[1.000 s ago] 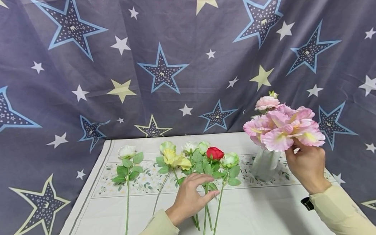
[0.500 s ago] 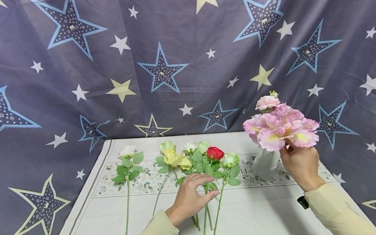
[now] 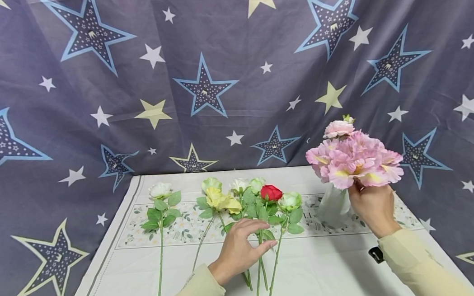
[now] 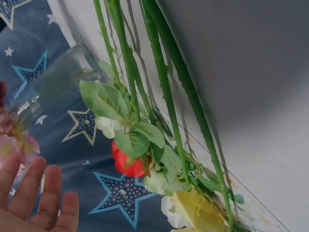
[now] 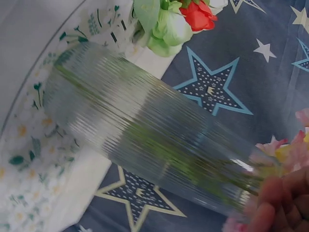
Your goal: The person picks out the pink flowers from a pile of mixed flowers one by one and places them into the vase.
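My right hand (image 3: pixel 373 207) pinches a large pink flower (image 3: pixel 354 163) just under its petals, at the mouth of a ribbed clear vase (image 5: pixel 120 111). Green stems show through the vase wall, and a smaller pale pink flower (image 3: pixel 338 129) rises behind the large blossoms. The pinched stem itself is hidden by petals and fingers. My left hand (image 3: pixel 241 247) hovers over or rests near the stems of several flowers, its fingers loosely spread and holding nothing. Around it lie a red rose (image 3: pixel 271 192), a yellow flower (image 3: pixel 221 201) and a pale green rose (image 3: pixel 291 201).
A white rose (image 3: pixel 160 190) on a long stem lies apart at the left. White cloth with a flower-printed band (image 3: pixel 132 231) covers the table. Behind it hangs a grey-blue curtain (image 3: pixel 221 26) with stars.
My right hand has shifted a little to the left, toward the vase, and the large pink petals have moved in with it. My left hand has stayed in place.
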### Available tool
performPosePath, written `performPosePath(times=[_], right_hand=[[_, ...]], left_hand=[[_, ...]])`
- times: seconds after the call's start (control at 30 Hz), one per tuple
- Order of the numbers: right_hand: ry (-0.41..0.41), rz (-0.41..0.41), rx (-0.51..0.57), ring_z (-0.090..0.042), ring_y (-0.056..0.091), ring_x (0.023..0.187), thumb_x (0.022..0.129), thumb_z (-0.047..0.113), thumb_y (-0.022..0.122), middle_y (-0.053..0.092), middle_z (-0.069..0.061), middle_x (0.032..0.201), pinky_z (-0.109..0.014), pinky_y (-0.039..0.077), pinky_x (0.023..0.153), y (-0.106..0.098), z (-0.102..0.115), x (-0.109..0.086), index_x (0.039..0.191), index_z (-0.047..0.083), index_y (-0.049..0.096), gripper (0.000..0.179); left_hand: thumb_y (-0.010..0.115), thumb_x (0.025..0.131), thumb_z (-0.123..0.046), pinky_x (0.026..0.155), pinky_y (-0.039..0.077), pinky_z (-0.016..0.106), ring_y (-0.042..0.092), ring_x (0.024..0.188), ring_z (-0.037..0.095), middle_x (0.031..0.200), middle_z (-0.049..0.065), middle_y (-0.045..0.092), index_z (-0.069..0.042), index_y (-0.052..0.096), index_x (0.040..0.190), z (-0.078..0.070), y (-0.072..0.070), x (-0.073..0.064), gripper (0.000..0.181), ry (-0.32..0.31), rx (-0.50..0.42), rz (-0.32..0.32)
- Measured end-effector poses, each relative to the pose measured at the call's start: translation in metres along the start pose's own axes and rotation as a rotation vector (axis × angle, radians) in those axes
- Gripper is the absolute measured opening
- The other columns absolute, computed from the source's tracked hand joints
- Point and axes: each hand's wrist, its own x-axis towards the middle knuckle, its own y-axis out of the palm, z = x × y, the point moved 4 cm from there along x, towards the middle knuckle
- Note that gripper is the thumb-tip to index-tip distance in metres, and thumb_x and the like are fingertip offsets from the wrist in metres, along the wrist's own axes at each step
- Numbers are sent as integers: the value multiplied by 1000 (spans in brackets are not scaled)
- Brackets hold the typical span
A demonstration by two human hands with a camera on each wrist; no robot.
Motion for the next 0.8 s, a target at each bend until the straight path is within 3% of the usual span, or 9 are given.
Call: performPosePath(times=[0.13,0.3,0.6,0.8], right_hand=[[-7,6,-8,-36,56,57,84,7,68,55,-7,54,-57,40,51,5,-5,0,61,12,52,28],[-10,42,12,-27,55,57,86,7,68,57,-4,57,-44,40,51,8,-8,1,68,10,57,21],[-76,32,1,-33,66,60,90,7,69,66,-12,66,-55,49,56,8,-11,-4,86,4,65,7],[-165,-21,-39,-31,63,55,91,3,69,65,-12,63,-55,47,52,7,-12,-11,77,3,69,14]], left_hand=[[90,80,-31,95,53,40,67,106,14,112,-5,75,-18,78,112,-1,0,0,37,5,-2,-2],[90,80,-29,95,53,41,66,107,14,113,-6,75,-18,77,112,-1,0,0,37,-6,-10,7],[90,80,-30,95,54,41,67,106,15,112,-4,76,-17,77,112,-1,0,0,36,-3,-5,2],[89,81,-32,95,54,41,67,106,14,113,-4,75,-16,77,113,1,-1,0,37,-4,-3,3]])
